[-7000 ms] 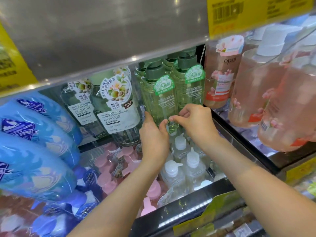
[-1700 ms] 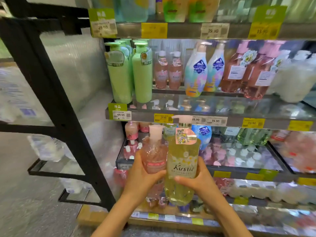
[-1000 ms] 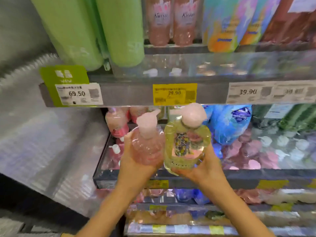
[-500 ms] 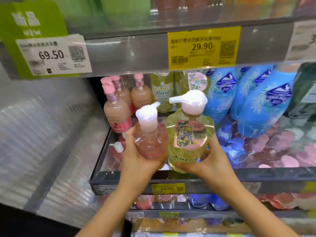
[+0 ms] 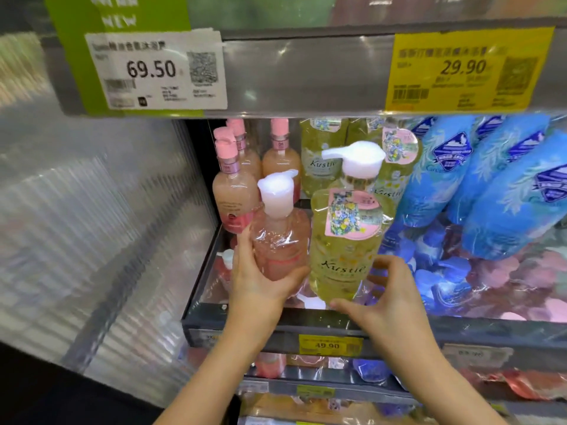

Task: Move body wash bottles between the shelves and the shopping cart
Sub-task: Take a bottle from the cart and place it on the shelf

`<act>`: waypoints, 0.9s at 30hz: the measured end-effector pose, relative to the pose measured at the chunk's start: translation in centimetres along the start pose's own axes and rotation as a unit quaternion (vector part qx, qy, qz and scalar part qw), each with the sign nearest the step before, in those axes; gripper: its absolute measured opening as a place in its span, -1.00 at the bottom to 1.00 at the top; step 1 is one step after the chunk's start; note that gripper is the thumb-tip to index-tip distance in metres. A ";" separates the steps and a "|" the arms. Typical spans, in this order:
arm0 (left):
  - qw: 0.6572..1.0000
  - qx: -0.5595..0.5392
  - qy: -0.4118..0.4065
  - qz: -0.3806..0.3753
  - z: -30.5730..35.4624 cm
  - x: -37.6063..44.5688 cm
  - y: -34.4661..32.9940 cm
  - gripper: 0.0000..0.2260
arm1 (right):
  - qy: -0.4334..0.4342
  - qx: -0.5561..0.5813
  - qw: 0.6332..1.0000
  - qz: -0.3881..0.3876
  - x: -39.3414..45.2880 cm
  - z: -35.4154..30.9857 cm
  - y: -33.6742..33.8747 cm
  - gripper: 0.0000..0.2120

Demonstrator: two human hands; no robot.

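Gripping pink bottle [image 5: 280, 250] in left hand [image 5: 260, 280], right hand [image 5: 389, 296] curled around yellow bottle [image 5: 346, 250], over shelf edge [image 5: 460, 329]

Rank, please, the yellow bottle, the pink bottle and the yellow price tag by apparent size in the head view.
1. Yellow price tag, nearest the camera, so unsure.
2. Yellow bottle.
3. Pink bottle, though the left hand partly covers it.

shelf front [image 5: 245, 320] open, pink bottles [image 5: 234, 194] behind — crowded
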State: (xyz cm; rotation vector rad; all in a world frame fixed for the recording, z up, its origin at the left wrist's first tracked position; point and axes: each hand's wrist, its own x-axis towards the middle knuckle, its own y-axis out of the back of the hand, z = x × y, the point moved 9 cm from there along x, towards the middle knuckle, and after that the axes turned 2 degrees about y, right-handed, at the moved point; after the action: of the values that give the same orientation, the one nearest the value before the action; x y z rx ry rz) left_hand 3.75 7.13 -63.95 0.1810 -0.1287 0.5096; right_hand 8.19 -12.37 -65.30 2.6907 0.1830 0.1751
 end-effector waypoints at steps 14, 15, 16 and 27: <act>0.999 0.014 0.022 0.041 -3.0 2.8 0.4 -0.12 | 0.016 -0.052 0.996 0.065 6.1 -0.7 -2.6 -0.53; 0.999 0.013 0.022 0.041 -3.1 2.9 0.4 -0.13 | 0.015 -0.058 0.996 0.069 6.6 -0.7 -2.7 -0.54; 0.999 0.013 0.021 0.042 -3.1 2.9 0.4 -0.13 | 0.013 -0.063 0.995 0.070 7.1 -0.8 -2.7 -0.54; 0.998 0.025 0.020 0.048 -3.6 3.1 0.6 -0.11 | -0.010 -0.132 0.989 0.071 10.3 -1.2 -3.7 -0.62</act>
State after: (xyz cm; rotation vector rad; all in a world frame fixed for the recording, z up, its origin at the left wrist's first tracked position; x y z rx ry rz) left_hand 6.41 9.84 -66.85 0.2138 -0.0849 0.6115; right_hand 17.76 -7.00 -64.84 2.4397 -0.0375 0.2011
